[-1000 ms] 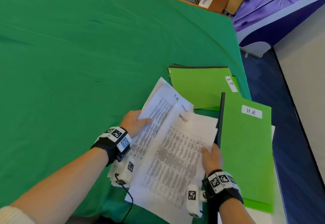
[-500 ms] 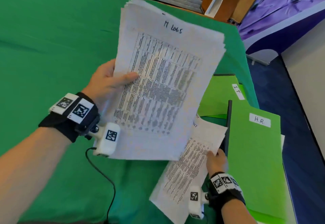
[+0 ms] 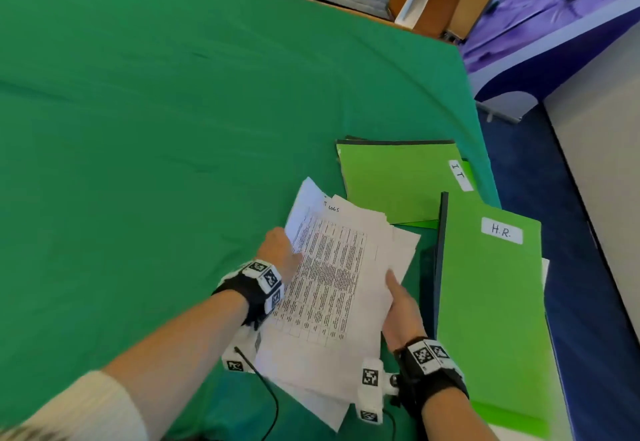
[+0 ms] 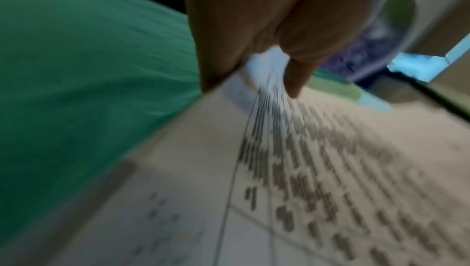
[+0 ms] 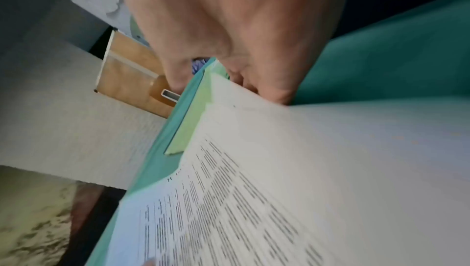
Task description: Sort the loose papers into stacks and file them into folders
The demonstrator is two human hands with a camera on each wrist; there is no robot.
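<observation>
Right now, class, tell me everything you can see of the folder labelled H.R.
The H.R. folder is bright green card with a dark spine along its left edge and a white label reading "H.R." near its far right corner. It lies closed and flat at the table's right edge, overlapping the corner of another green folder. White paper shows beneath its right side. Neither hand clearly touches it.

papers [image 3: 332, 278] — printed stack, fanned | folders [image 3: 488, 302] — green, beside

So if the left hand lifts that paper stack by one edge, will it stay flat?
Probably not. The paper stack is loose sheets, already fanned where the left hand pinches it, so it would likely droop. Its offset edges suggest sheets could slide apart; the right hand helps.
</observation>
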